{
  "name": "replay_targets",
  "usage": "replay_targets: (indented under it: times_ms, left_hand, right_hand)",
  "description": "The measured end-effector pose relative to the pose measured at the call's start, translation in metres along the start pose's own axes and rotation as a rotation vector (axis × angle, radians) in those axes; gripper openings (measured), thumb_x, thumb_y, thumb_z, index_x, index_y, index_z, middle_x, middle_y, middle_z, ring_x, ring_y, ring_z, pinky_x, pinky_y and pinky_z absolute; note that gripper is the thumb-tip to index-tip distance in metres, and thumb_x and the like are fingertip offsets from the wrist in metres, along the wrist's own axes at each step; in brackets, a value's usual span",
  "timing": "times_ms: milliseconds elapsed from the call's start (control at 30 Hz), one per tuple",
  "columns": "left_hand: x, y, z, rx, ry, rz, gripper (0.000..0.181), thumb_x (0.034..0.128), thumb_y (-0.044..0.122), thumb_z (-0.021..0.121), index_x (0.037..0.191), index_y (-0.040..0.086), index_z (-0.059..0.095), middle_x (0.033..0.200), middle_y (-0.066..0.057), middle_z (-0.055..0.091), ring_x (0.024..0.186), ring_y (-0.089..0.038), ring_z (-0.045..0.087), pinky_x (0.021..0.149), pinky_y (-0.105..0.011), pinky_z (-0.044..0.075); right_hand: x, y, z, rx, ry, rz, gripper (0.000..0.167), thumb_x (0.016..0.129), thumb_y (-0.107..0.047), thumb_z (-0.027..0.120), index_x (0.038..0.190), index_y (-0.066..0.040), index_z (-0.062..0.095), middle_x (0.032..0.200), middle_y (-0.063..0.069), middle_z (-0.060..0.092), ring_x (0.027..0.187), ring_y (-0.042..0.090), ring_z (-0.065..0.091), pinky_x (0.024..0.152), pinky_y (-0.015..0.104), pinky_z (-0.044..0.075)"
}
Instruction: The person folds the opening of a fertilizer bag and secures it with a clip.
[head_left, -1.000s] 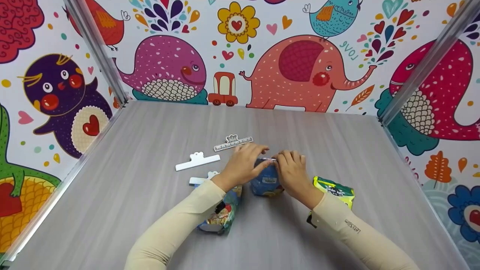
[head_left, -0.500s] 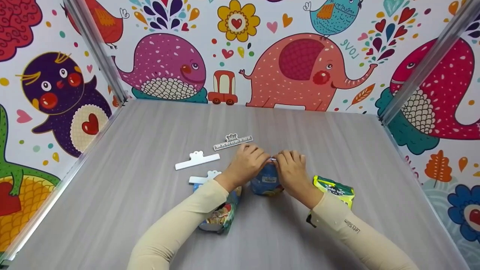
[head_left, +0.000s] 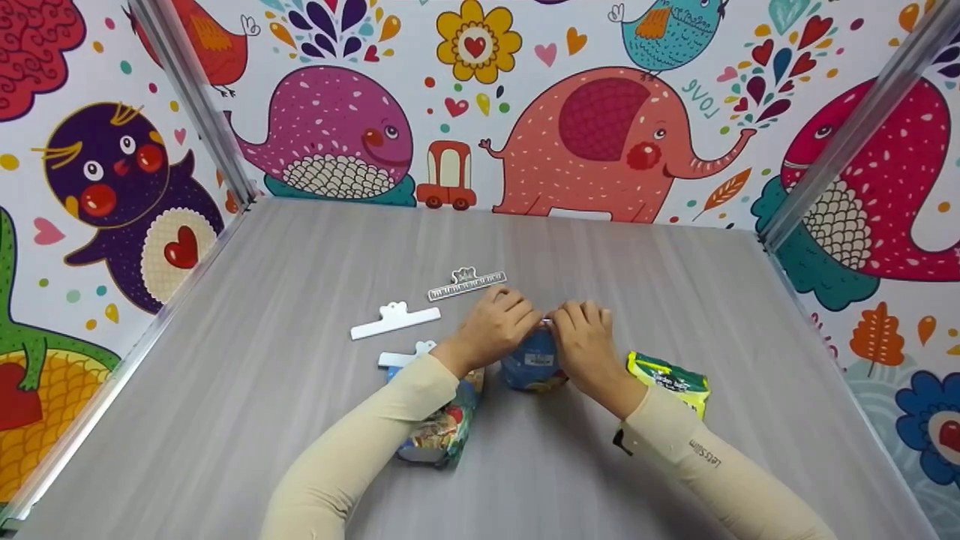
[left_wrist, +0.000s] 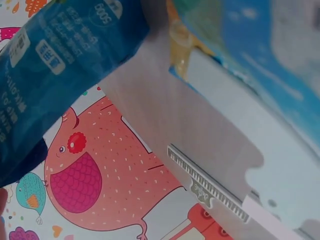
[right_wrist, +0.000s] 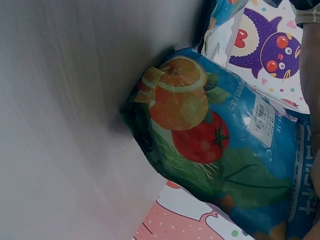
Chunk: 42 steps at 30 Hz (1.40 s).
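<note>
The left hand [head_left: 491,330] and right hand [head_left: 585,341] are observed pinching the top of the blue bag [head_left: 531,369], upright on the worktop [head_left: 337,247], with a second bag [head_left: 437,436] at its eight o'clock, a yellow-green packet [head_left: 671,381] at three, and a piano-patterned clip [head_left: 466,286] between ten and eleven.

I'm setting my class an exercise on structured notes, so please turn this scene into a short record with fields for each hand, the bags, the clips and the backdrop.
Left hand: grips the top of the blue bag
Right hand: grips the same top edge
Clipped bag: left of the blue bag, closed with a white clip
Yellow packet: at right, partly hidden by the right sleeve
Loose clips: one plain white, one piano-patterned
Surface: grey table
Backdrop: wall of cartoon animals
</note>
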<state>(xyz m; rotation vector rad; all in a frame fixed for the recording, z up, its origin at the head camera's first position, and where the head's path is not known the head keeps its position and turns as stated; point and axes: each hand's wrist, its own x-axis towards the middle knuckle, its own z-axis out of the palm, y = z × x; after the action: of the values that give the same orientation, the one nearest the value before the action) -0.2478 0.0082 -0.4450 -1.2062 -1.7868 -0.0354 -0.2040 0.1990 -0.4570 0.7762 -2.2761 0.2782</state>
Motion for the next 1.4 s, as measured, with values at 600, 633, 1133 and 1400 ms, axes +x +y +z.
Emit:
replay_targets:
  times_ms: [600,633,1133,1400]
  left_hand:
    - [-0.003,-0.010,0.002,0.038,-0.053,0.120,0.017,0.1036,0.011,0.052,0.097,0.012,0.068,0.088,0.000,0.066,0.084,-0.017,0.059,0.081,-0.032,0.049]
    - [-0.003,-0.010,0.002,0.041,-0.058,0.122,0.014,0.1024,0.012,0.055,0.097,0.012,0.068,0.088,0.000,0.066,0.084,-0.017,0.059,0.081,-0.032,0.050]
    - [-0.002,-0.013,0.001,0.041,-0.069,0.127,0.007,0.0958,0.020,0.068,0.093,0.013,0.068,0.086,0.001,0.067,0.084,-0.016,0.059,0.084,-0.030,0.049]
    - [-0.001,-0.016,0.002,0.038,-0.054,0.146,0.009,0.0963,0.020,0.068,0.090,0.013,0.067,0.083,0.001,0.065,0.081,-0.016,0.058,0.082,-0.030,0.049]
  right_hand:
    - [0.002,0.002,-0.006,-0.091,-0.023,-0.040,0.011,0.091,-0.001,0.066,0.092,-0.003,0.055,0.084,0.009,0.049,0.074,0.026,0.039,0.063,0.039,0.029]
    - [0.002,0.002,-0.006,-0.096,-0.025,-0.048,0.010,0.092,-0.001,0.065,0.092,-0.003,0.055,0.084,0.009,0.049,0.073,0.026,0.039,0.062,0.038,0.029]
    - [0.004,0.011,-0.008,-0.180,-0.014,-0.174,0.008,0.090,0.000,0.060,0.088,-0.003,0.053,0.079,0.010,0.047,0.069,0.026,0.040,0.061,0.038,0.032]
    - [0.006,0.018,-0.009,-0.236,-0.003,-0.254,0.011,0.096,-0.007,0.048,0.086,-0.003,0.050,0.079,0.010,0.045,0.070,0.027,0.042,0.065,0.041,0.037]
